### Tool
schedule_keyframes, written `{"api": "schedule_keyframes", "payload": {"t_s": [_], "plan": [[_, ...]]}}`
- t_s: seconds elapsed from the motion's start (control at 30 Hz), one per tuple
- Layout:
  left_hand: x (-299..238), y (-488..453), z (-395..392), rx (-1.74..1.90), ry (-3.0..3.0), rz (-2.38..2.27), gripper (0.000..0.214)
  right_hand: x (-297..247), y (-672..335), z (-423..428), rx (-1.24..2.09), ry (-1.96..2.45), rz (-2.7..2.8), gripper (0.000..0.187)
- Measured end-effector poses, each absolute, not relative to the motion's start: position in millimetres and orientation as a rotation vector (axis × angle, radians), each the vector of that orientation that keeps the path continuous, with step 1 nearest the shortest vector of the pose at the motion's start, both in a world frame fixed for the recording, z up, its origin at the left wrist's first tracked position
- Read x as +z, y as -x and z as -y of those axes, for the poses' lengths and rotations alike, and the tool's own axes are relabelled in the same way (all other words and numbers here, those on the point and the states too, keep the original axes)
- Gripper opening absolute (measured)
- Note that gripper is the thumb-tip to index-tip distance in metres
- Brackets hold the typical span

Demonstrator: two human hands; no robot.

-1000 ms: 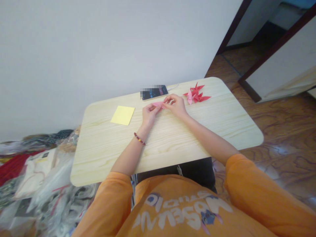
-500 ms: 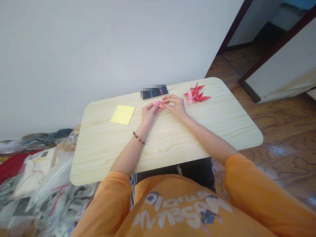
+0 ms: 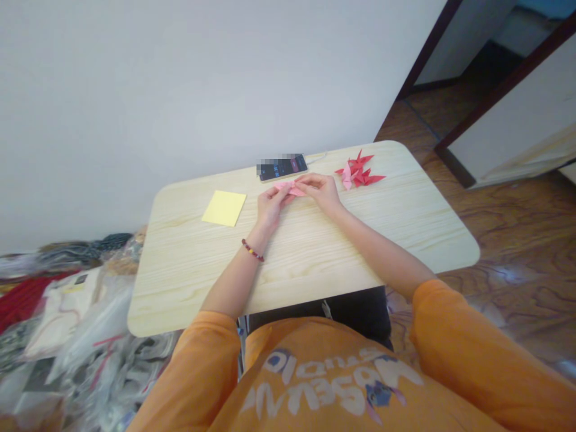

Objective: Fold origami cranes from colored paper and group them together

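At the far left, a heap of clear plastic bags and cloth (image 3: 90, 342) is piled on the floor, beside the 8 o'clock corner of a pale wooden tabletop with rounded corners (image 3: 189, 282). On that tabletop, taking the hands as the clock's centre, a square yellow paper sheet (image 3: 224, 208) is laid flat at 9 o'clock, well apart from the left hand (image 3: 270, 205), whose wrist is circled by a dark beaded bracelet (image 3: 252, 251). A narrow folded piece of pink paper (image 3: 288, 189) is held just above the tabletop between both hands, its ends pinched by the closely drawn fingertips of the left hand and the right hand (image 3: 320, 193). A black smartphone (image 3: 282, 168), partly pixelated, is placed at 12 o'clock, just beyond the paper, with a white cable (image 3: 318, 157) seen at its right end. A small cluster of red and pink folded paper cranes (image 3: 357, 174) is set at 3 o'clock, near the right hand.
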State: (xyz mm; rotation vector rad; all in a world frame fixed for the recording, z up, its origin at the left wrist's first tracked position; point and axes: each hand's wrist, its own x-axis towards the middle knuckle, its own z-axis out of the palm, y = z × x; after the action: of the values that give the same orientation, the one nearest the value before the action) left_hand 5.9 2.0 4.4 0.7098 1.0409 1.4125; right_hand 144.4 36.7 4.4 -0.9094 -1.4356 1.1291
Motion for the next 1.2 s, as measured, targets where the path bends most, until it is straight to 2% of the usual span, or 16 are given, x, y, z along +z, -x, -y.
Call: {"api": "schedule_keyframes", "payload": {"t_s": [0.3,1.2], "plan": [[2.7,-6.5,-0.9,1.431,-0.744,-1.030,0.029,7.3,-146.9,-37.4,1.602,1.051,1.163,0.039],[5.8,-6.3,-0.9,1.426,-0.742,-1.096,0.028,13.4,-151.0,-37.5,1.485,1.035,1.366,0.033]]}}
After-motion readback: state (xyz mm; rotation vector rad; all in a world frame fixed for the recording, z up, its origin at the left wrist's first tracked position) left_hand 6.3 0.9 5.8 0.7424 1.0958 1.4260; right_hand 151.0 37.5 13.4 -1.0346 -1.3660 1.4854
